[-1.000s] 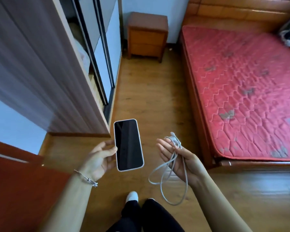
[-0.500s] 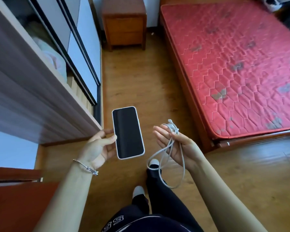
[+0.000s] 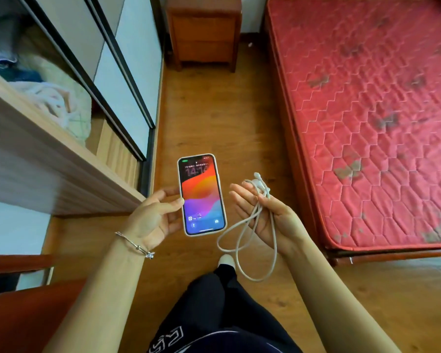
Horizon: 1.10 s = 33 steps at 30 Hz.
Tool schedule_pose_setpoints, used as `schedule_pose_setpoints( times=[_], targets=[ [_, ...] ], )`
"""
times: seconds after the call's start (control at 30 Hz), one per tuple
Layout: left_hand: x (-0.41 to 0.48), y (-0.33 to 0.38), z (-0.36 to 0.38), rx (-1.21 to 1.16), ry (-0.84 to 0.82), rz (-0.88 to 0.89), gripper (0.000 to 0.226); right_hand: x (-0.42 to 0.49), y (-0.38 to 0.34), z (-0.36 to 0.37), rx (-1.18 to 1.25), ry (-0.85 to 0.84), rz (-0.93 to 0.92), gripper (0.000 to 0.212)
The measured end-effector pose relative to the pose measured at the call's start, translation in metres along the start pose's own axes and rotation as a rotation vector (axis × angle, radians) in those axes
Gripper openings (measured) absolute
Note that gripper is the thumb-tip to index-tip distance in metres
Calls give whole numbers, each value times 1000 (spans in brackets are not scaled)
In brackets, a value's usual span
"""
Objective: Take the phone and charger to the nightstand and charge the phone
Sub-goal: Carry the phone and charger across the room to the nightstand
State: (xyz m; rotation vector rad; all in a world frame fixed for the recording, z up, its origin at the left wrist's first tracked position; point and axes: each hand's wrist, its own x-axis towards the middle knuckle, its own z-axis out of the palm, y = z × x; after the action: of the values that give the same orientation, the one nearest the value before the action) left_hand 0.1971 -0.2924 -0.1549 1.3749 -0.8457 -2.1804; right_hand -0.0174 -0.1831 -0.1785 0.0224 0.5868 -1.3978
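Note:
My left hand [image 3: 155, 217] grips a phone [image 3: 201, 194] in a white case by its left edge, screen up and lit with a colourful lock screen. My right hand [image 3: 267, 212] lies palm up beside it and holds a white charger cable [image 3: 252, 240]; the cable's plug end rests on my fingertips and its loops hang down below the hand. The brown wooden nightstand [image 3: 204, 29] stands at the far end of the floor, between the wardrobe and the bed, well ahead of both hands.
A wardrobe [image 3: 69, 103] with sliding doors and folded cloth inside lines the left. A bed with a red quilted mattress [image 3: 374, 118] fills the right. A strip of wooden floor [image 3: 214, 115] runs between them toward the nightstand. My dark-trousered legs show below.
The phone's screen has gone from black to lit. The view has moved forward along the floor, so the nightstand and bed are nearer. Both hands keep their hold.

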Motion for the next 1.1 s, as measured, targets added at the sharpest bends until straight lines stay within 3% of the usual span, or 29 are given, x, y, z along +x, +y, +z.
schedule_pose_setpoints(
  times=[0.17,0.3,0.8,1.1],
  targets=[
    [22,8,0,5,65,-35,25,27,-22,0,14,45,42,42],
    [41,23,-2,-29,82,-55,16,55,-35,3,5,61,73,45],
    [145,147,-25,-60,42,-38,14,189,-103,54,23,86,48,47],
    [193,180,-10,-40,76,-75,17,237,-141,62,0,78,8,48]
  ],
)
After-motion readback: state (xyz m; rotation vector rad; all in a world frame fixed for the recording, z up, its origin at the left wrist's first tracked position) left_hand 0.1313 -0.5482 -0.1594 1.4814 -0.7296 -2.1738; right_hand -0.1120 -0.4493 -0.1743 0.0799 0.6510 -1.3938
